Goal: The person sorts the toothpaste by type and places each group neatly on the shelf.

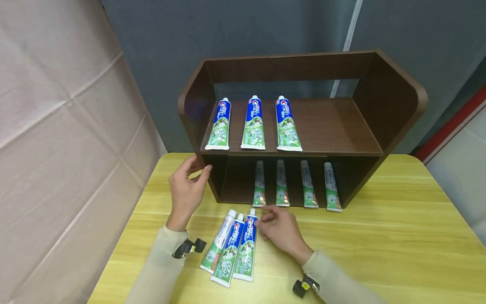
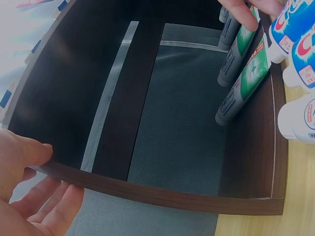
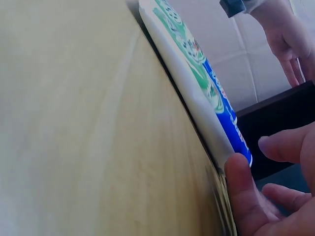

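Note:
My left hand (image 1: 187,190) grips the left side panel of a dark brown two-tier shelf (image 1: 303,153); in the left wrist view the thumb (image 2: 37,151) is inside the panel, the fingers outside. On the table, my right hand (image 1: 281,230) is beside the cap end of a blue-and-green toothpaste tube (image 1: 247,249). In the right wrist view its thumb and fingers stand apart around that end, one fingertip (image 3: 238,169) right at it. To the left lie another blue-and-green toothpaste tube (image 1: 229,255) and a white-and-green one (image 1: 219,242), caps toward the shelf.
Three blue-and-green tubes (image 1: 253,124) lie spaced out on the upper shelf, toward its left. Several grey-and-green tubes (image 1: 282,183) lie in a row on the lower level. The shelf stands on a wooden table (image 1: 398,236), with a grey partition (image 1: 265,29) behind and pale cloth (image 1: 72,126) at left.

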{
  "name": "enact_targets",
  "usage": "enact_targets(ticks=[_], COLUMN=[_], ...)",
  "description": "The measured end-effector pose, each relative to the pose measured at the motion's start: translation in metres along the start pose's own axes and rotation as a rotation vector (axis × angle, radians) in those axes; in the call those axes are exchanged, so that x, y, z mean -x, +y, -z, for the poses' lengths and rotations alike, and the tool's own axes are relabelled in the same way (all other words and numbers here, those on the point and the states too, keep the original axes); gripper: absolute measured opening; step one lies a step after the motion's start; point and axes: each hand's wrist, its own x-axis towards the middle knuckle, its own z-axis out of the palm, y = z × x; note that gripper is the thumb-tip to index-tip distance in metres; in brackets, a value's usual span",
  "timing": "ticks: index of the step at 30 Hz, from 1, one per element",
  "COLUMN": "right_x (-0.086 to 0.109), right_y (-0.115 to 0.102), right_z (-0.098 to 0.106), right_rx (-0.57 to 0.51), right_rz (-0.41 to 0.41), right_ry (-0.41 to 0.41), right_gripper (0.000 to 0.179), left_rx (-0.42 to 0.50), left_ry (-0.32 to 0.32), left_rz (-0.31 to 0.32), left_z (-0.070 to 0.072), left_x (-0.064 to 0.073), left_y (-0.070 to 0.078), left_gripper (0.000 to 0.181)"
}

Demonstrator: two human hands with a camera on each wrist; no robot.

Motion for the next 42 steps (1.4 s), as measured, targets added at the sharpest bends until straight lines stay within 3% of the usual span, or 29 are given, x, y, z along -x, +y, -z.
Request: enact_targets(ticks=[5,11,21,30,42], right_x=[0.005,0.010,0.013,0.012,0.017], right_y=[0.000,0.003,0.000,-0.002,-0.008], right_z=[-0.003,-0.009,-0.017,-0.017,-0.016], right_rx=[0.121,0.167,0.369,0.352,0.193], right_rz=[0.016,0.039,0.051,0.046,0.076], right_ry=[-0.025,-0.086,-0.118,-0.135,-0.254], right_gripper=[0.061,0.080,0.101,0.096,0.096], left_rx=[-0.001,-0.001,-0.008,-0.013,-0.015], left_ry=[0.001,0.004,0.004,0.004,0.004], left_rz=[0.001,0.001,-0.004,-0.012,-0.013], left_z=[0.000,0.000,0.000,-0.001,-0.002], left_x=[0.001,0.001,0.002,0.002,0.001], left_y=[0.000,0.000,0.001,0.001,-0.002], left_gripper=[0.032,0.032,0.033,0.033,0.033])
